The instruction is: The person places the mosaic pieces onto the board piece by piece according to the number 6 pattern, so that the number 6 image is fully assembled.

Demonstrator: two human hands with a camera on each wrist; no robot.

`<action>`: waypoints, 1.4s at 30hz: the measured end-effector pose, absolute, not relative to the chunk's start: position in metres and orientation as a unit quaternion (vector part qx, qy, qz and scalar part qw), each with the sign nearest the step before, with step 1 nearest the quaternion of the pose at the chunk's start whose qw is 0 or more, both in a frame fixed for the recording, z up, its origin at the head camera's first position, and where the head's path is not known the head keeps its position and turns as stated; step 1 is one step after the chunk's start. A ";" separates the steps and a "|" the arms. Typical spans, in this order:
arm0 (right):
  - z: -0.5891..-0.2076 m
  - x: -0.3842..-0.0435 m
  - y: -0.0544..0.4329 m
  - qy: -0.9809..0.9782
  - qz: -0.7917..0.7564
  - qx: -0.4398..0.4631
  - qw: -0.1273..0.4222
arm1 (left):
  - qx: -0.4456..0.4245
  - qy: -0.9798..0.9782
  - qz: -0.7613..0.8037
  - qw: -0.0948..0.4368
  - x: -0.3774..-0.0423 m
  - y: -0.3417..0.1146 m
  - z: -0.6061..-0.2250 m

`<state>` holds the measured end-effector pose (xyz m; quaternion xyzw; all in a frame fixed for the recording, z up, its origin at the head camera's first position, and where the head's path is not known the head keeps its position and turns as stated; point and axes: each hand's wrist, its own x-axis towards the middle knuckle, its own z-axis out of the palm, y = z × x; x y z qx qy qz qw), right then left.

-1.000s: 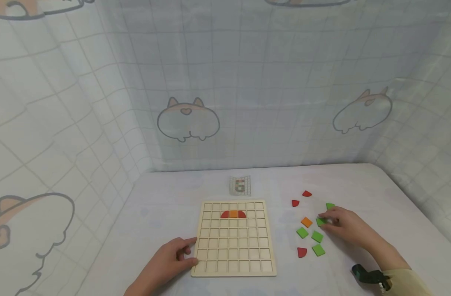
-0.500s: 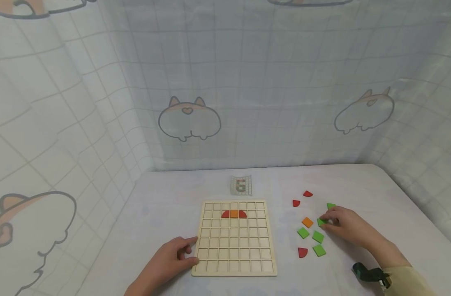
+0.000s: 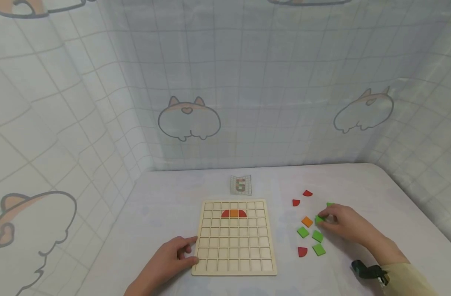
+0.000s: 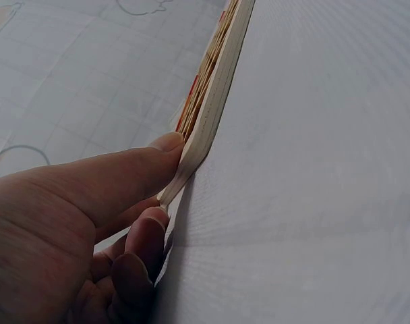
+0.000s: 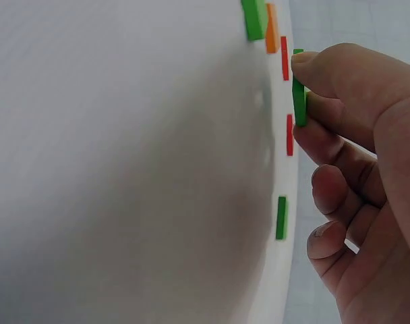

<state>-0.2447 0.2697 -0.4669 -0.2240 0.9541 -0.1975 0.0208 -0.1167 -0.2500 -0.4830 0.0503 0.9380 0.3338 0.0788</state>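
My right hand [image 3: 345, 222] pinches a green square tile [image 3: 319, 219] between thumb and fingers. In the right wrist view that green tile [image 5: 299, 94] is held off the white surface. My left hand [image 3: 169, 259] touches the left edge of a pale wooden grid board [image 3: 234, 248] with thumb and index fingertip, its other fingers curled beneath. In the left wrist view the thumb [image 4: 134, 172] rests at the board's edge [image 4: 212, 115]. Set in the board's second row, an orange square [image 3: 234, 213] has a red quarter-round piece [image 3: 225, 213] on its left and another [image 3: 242, 213] on its right.
Loose pieces lie right of the board: several green squares [image 3: 319, 249], an orange square [image 3: 307, 221] and red quarter-rounds [image 3: 302, 251]. One green piece [image 3: 330, 204] is partly behind the right hand. A small patterned card [image 3: 241, 185] lies beyond the board. Printed curtains [image 3: 277, 102] surround the table.
My right hand has risen slightly and shifted a little left, and the green tile has moved with it. The left hand and the board stay in place.
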 end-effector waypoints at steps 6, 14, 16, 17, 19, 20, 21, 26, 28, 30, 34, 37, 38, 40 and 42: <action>-0.459 -0.248 0.259 0.949 -0.195 -0.247 0.019 | 0.056 0.937 0.335 0.076 -0.117 -0.250 -0.483; -0.452 -0.249 0.236 0.943 -0.216 -0.253 0.032 | 0.057 0.934 0.343 0.075 -0.116 -0.250 -0.484; -0.450 -0.249 0.230 0.940 -0.217 -0.261 0.032 | 0.059 0.934 0.343 0.075 -0.116 -0.250 -0.484; -0.450 -0.249 0.227 0.939 -0.217 -0.266 0.030 | 0.060 0.935 0.343 0.075 -0.116 -0.250 -0.484; -0.449 -0.249 0.220 0.937 -0.213 -0.276 0.023 | 0.062 0.935 0.342 0.074 -0.116 -0.251 -0.485; -0.449 -0.250 0.217 0.936 -0.209 -0.282 0.021 | 0.062 0.935 0.342 0.073 -0.116 -0.251 -0.485; -0.449 -0.250 0.214 0.934 -0.206 -0.290 0.017 | 0.061 0.935 0.341 0.073 -0.116 -0.251 -0.485; -0.449 -0.253 0.195 0.925 -0.205 -0.318 0.012 | 0.058 0.936 0.340 0.072 -0.116 -0.250 -0.485; -0.449 -0.254 0.186 0.926 -0.203 -0.319 0.016 | 0.058 0.936 0.339 0.072 -0.116 -0.251 -0.485; -0.448 -0.255 0.177 0.927 -0.197 -0.319 0.021 | 0.059 0.936 0.339 0.072 -0.116 -0.251 -0.485; -0.446 -0.255 0.159 0.927 -0.192 -0.321 0.034 | 0.062 0.937 0.337 0.071 -0.116 -0.251 -0.485; -0.446 -0.254 0.149 0.923 -0.189 -0.332 0.036 | 0.063 0.936 0.339 0.072 -0.115 -0.251 -0.485; -0.446 -0.254 0.146 0.923 -0.189 -0.334 0.037 | 0.063 0.936 0.339 0.072 -0.115 -0.251 -0.485; -0.447 -0.253 0.140 0.918 -0.190 -0.345 0.036 | 0.064 0.935 0.340 0.072 -0.115 -0.251 -0.484; -0.447 -0.253 0.135 0.915 -0.188 -0.354 0.035 | 0.065 0.935 0.340 0.073 -0.115 -0.251 -0.484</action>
